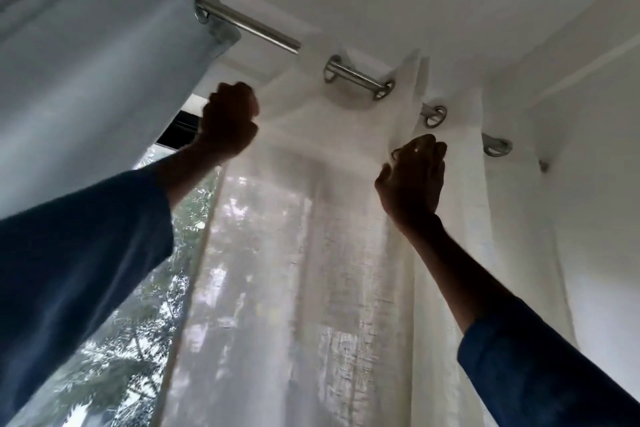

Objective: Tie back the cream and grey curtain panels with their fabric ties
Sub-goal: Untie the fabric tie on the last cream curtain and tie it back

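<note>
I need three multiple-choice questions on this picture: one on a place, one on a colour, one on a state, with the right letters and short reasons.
1. Where does the grey curtain panel hang? A left of the cream curtain panel; B right of it; C on the floor.
2. What colour are the sleeves? A red; B blue; C white.
3. What does the left hand do? A hangs idle; B points at the ceiling; C grips the cream curtain panel's top edge.
1 A: grey fabric fills the upper left. 2 B: both forearms wear blue. 3 C: its fingers curl on the cream fabric.
</note>
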